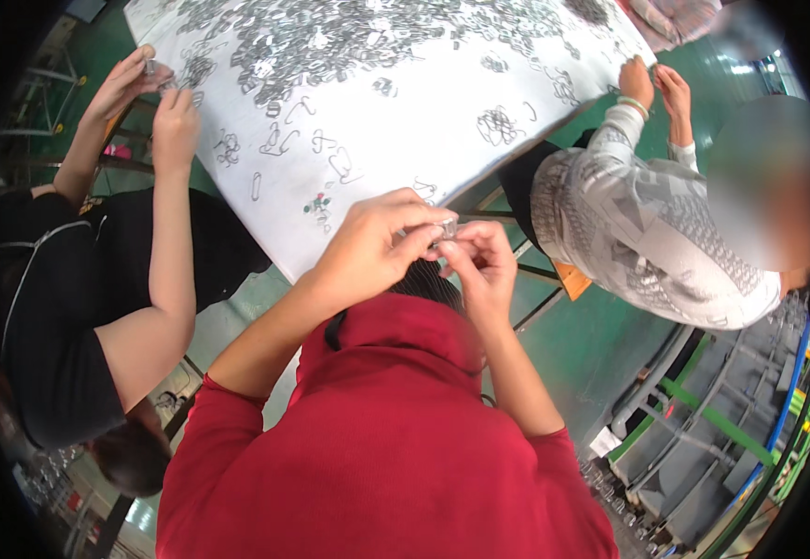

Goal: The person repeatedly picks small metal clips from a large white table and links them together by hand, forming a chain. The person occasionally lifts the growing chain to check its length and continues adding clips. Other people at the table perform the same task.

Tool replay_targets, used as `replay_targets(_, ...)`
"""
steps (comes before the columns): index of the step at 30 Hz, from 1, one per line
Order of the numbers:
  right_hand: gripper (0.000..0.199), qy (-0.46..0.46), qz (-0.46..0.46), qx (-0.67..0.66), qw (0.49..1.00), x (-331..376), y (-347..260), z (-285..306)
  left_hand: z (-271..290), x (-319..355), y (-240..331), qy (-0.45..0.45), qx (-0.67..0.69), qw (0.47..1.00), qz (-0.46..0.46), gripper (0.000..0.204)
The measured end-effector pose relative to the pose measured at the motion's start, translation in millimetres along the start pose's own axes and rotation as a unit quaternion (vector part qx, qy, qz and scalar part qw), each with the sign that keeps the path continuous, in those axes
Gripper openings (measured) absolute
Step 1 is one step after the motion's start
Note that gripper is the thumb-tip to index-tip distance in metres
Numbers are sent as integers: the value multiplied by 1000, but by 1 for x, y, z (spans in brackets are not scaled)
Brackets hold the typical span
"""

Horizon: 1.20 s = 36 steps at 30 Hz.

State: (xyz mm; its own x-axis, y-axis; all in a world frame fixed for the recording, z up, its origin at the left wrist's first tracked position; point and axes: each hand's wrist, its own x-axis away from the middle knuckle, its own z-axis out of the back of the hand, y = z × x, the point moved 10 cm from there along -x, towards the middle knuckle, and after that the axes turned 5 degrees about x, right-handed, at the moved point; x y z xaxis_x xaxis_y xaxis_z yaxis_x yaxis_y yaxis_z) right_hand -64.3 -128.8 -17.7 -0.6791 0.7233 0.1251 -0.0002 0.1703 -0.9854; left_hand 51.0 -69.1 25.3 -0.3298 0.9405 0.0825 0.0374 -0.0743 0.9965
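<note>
left grip: my left hand (367,247) is pinched narrow, thumb and forefinger closed on a small metal clip (448,228).
right grip: my right hand (481,265) is curled in from the other side, fingertips on the same clip.
clip location: held in the air between both hands, just off the near edge of the bench (405,140), above my red sleeves (386,438).
bench surface: white sheet, tilted in view, near part mostly bare with a few loose wire loops.
stock: dense heap of small metal clips (330,37) toward the far end; a wire bundle (496,124) sits apart at the right side.
small item: tiny green and red bits (316,203) near the bench edge; cannot tell what they are.
left neighbour: person in black (60,307), both hands up at the bench corner on small parts.
right neighbour: person in grey patterned top (647,233), hands at the right bench edge.
floor: green painted (600,345).
room: grey metal racking with green and blue rails (731,429) at lower right.
</note>
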Motion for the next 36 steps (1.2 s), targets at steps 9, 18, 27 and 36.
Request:
replay_targets(9,13,-132,75,333,931,-125,76,-71,-4,40,8,-3,-34,999,-11,24)
replay_targets(18,10,-242,129,676,684,-184,138,-181,-9,58,1,64,-37,997,-32,20)
replay_targets(27,17,-123,-77,196,970,-113,25,-49,-6,53,-7,105,-32,993,-52,15)
replay_targets(36,4,-22,-104,41,994,3,-26,23,-13,32,-11,90,12,996,-27,10)
